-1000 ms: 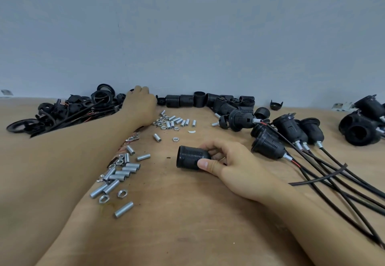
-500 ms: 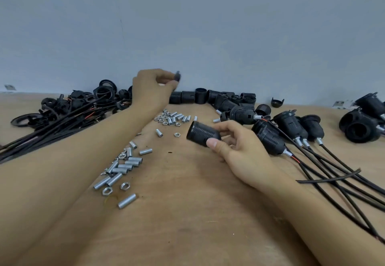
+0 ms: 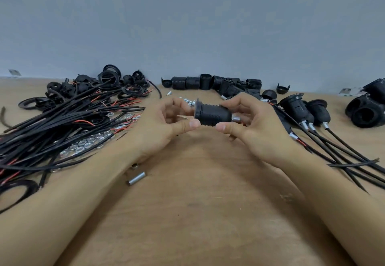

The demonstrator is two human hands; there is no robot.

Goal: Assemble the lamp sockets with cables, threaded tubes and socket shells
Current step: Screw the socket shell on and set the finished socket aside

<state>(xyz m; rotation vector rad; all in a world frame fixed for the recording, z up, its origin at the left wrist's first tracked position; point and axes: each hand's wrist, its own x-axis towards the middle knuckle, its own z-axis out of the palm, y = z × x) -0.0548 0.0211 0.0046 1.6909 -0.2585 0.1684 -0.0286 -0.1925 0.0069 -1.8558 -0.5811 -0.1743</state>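
Note:
A black threaded socket shell is held above the middle of the wooden table, lying sideways, with a black ring at its left end and a short silver threaded tube sticking out of its right end. My left hand pinches the ring end between thumb and fingers. My right hand grips the tube end, thumb under the shell. A pile of black cables with red and black wire tips lies at the left. Loose silver tubes and nuts lie beside my left forearm.
Black rings and caps are heaped at the back left. A row of bare shells lines the wall. Several finished sockets with cables lie at the right, more black sockets at the far right.
My left hand came back from the far pile with a black ring and met the right hand. The right hand lifted the shell off the table; both hands now hold it with the ring on.

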